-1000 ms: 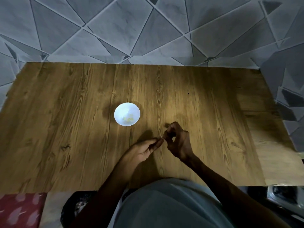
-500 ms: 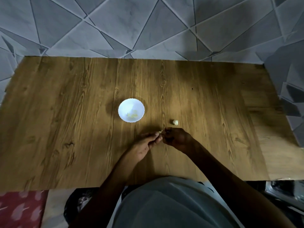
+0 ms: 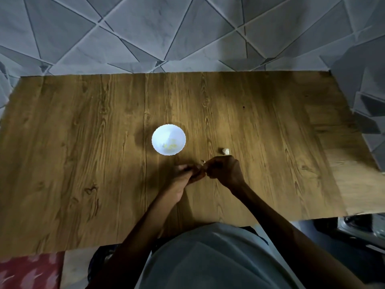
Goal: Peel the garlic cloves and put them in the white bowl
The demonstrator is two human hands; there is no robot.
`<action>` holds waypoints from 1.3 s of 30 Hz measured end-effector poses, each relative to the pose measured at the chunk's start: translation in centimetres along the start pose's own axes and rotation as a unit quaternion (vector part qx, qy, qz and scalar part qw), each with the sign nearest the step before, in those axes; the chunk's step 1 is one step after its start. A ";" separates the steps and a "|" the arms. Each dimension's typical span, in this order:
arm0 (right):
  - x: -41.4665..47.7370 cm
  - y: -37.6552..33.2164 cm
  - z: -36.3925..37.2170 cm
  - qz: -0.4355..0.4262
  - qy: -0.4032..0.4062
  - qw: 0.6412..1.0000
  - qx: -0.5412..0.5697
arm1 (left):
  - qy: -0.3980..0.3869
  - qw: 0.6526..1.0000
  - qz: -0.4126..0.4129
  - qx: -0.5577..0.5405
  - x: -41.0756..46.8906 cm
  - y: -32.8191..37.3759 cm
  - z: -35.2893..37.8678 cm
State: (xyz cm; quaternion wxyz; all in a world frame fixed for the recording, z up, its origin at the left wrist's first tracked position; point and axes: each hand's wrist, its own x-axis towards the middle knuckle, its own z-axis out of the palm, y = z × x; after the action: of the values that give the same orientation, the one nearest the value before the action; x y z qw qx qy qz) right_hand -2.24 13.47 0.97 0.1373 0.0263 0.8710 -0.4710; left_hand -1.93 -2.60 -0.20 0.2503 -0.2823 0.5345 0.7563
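Sitting just past the right hand (image 3: 226,171): spare clove (image 3: 226,151), bowl (image 3: 161,133) further left. Left hand (image 3: 186,177) meets it, both grips pinching one garlic clove (image 3: 203,161).

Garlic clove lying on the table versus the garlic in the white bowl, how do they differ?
The garlic clove lies alone on the bare table, right of the white bowl; the garlic pieces sit inside it. The clove looks whitish, the pieces yellowish. Both are small and lie untouched.

Person is wearing a plain pale grey-blue top (image 3: 208,257), softly creasing down front; L forearm (image 3: 145,222) & R forearm (image 3: 270,211) showing bare.
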 end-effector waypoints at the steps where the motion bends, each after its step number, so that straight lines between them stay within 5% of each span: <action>1: -0.2 0.1 0.0 -0.002 0.003 1.000 -0.002 | -0.006 1.000 0.002 0.012 0.0 0.0 0.0; 6: -0.5 0.5 0.0 0.018 -0.014 1.000 0.010 | -0.026 0.997 0.023 0.075 -0.5 -0.3 0.0; 14: -0.6 0.3 -0.9 0.131 -0.064 0.961 0.237 | -0.055 0.990 0.022 0.126 -0.5 0.2 -0.5; 26: 0.0 1.8 -2.2 0.000 -0.045 0.980 0.193 | -0.038 0.994 -0.087 -0.057 -0.1 0.8 2.3; 33: 0.4 2.6 -2.7 -0.004 -0.069 0.970 0.232 | 0.034 0.999 -0.036 -0.022 0.3 0.0 2.9; 39: 1.4 3.5 -2.8 0.008 -0.088 0.969 0.231 | 0.009 0.999 0.042 0.028 0.3 -0.3 2.7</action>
State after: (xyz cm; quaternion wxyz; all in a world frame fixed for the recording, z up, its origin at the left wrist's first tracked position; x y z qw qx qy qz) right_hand -3.53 17.57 -0.77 0.2069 0.0228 0.7229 -0.6589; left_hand -2.31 0.05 0.10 0.2216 -0.2593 0.5692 0.7481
